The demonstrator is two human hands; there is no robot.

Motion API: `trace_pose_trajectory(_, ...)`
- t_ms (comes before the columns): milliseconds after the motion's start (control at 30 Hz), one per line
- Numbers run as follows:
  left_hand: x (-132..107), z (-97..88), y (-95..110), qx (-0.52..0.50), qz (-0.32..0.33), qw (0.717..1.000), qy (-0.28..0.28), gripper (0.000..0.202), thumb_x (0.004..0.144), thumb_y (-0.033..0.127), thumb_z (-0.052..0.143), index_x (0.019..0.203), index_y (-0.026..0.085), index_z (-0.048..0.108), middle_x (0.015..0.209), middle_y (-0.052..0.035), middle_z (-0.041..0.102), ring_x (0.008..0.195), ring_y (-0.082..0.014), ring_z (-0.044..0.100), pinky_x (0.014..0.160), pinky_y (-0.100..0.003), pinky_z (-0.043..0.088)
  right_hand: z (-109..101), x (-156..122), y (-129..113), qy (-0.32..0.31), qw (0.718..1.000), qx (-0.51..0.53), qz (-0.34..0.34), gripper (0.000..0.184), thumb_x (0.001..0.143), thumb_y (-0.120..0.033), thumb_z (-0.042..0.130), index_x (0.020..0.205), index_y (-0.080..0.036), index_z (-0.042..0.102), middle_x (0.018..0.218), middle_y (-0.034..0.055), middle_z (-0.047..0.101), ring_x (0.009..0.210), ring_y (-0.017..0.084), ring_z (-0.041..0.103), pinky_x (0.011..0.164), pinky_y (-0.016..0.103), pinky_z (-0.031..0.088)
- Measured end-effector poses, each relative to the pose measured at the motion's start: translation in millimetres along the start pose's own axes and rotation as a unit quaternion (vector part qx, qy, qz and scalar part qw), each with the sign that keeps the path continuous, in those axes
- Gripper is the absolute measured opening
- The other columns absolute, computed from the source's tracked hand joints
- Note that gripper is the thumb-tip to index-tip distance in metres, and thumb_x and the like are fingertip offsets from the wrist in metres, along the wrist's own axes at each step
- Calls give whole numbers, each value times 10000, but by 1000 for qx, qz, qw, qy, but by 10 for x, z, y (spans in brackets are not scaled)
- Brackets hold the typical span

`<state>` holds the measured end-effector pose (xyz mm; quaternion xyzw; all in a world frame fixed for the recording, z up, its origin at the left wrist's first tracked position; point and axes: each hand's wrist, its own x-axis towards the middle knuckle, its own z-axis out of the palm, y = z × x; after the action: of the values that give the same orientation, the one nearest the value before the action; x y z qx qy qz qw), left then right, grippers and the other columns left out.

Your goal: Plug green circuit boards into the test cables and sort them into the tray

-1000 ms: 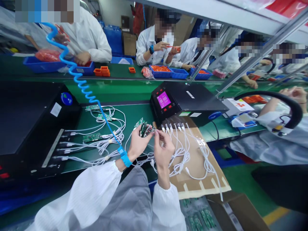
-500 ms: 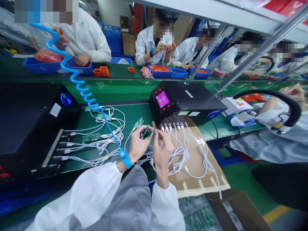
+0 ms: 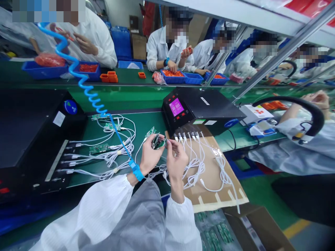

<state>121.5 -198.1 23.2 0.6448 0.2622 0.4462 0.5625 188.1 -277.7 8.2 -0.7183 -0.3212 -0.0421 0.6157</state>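
Note:
My left hand (image 3: 149,156) is closed around a small stack of green circuit boards (image 3: 157,142), held up over the green bench. A blue wrist strap (image 3: 135,169) with a coiled blue cord (image 3: 83,81) is on that wrist. My right hand (image 3: 177,159) is just to the right, its fingers pinched on a white cable plug (image 3: 170,142) right at the edge of the boards. White cables (image 3: 199,164) trail from a black tester (image 3: 199,109) with a pink screen across a sheet of cardboard (image 3: 217,188).
A second black box (image 3: 28,132) at left has white cables (image 3: 110,155) running to circuit boards (image 3: 99,149) lying on the bench. Several people in white coats sit beyond the conveyor with blue trays (image 3: 175,77) of orange parts. A tray of boards (image 3: 214,233) is by my lap.
Both hands stay together at the boards with only slight shifts. The people across the conveyor have moved their hands.

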Motion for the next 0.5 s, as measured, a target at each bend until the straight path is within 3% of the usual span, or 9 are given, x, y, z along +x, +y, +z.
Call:
trace_pose_trajectory(200, 7, -40, 60, 13, 30, 999, -33, 148, 812, 131, 695, 952, 178, 711, 945, -27, 726, 929, -174, 687, 883, -283, 532, -5, 47, -72, 13, 998, -32, -49, 250, 1035, -358, 556, 1033, -192, 743, 1002, 76, 764, 911, 191, 717, 847, 324, 567)
trace_pose_trajectory(500, 90, -95, 69, -13, -6, 998, -68, 129, 835, 200, 735, 961, 171, 728, 939, -41, 740, 927, -188, 697, 864, -287, 531, 8, 96, -131, -11, 999, 41, 23, 252, 1017, -408, 581, 1031, -201, 725, 1025, 69, 757, 940, 197, 717, 877, 339, 571)
